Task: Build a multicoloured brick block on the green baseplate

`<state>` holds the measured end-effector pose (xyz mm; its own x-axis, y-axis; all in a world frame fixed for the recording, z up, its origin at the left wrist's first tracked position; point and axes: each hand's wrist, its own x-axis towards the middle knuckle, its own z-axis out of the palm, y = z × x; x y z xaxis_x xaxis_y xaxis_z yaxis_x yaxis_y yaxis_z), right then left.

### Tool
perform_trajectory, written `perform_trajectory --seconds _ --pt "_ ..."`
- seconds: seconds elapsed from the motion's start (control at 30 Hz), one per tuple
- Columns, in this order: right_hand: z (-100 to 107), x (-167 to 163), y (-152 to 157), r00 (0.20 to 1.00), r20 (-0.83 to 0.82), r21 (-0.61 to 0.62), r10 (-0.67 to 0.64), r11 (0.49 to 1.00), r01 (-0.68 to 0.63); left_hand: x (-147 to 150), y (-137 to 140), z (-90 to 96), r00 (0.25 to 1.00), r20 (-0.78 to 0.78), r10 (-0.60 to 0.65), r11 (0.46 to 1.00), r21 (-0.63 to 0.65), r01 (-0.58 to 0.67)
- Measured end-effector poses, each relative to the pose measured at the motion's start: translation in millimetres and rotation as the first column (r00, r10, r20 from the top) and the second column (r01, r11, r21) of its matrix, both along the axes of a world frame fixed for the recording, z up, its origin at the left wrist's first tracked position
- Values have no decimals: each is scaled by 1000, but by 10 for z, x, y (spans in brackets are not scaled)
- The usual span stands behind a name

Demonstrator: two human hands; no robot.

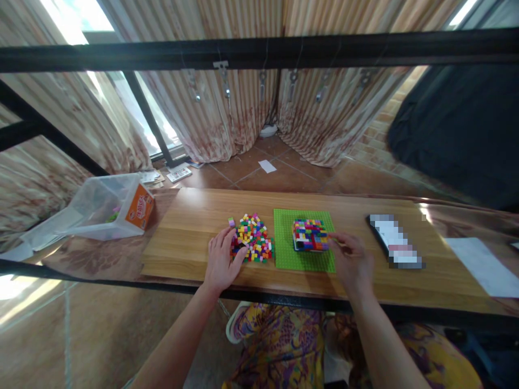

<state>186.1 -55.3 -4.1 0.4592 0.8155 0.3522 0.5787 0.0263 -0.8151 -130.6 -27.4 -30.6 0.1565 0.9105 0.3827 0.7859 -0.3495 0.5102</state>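
A loose pile of small multicoloured toy bricks (256, 237) lies on the wooden board. My left hand (222, 259) rests at the pile's left edge, fingers stretched out and thumb apart, partly covering some bricks. Right of the pile is a green studded baseplate (286, 258). A block-shaped build of mixed-colour bricks (310, 235) stands on the plate. At the build's right side is my right hand (353, 259), its thumb and fingertips pinched together close to the bricks. Whatever sits between those fingertips is too small to make out.
A phone-like dark slab (393, 241), its face pixelated, lies on the wooden board (190, 216) at right. White paper (484, 265) is farther right. A clear plastic box (87, 219) with an orange label lies at left. A black bar (259, 54) crosses above the table.
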Motion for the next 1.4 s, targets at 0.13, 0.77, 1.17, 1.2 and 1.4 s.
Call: perform_trajectory --seconds 0.13,0.77,1.17,1.2,1.4 --pt "-73 4 118 999 26 22 23 999 -23 2 6 7 1000 -5 0 1000 -7 0" --pt "-363 -98 331 896 -445 17 -3 1000 12 9 -2 25 1000 -5 5 1000 -21 -5" --pt "-374 -119 381 788 -616 8 10 1000 -7 3 5 26 1000 -14 -4 1000 -9 4" --pt "-372 -127 384 787 -616 11 15 1000 -10 3 6 25 1000 -12 -5 1000 -6 5" --pt "-341 -131 311 828 -559 24 47 999 -41 12 3 15 1000 -10 11 1000 -15 -11"
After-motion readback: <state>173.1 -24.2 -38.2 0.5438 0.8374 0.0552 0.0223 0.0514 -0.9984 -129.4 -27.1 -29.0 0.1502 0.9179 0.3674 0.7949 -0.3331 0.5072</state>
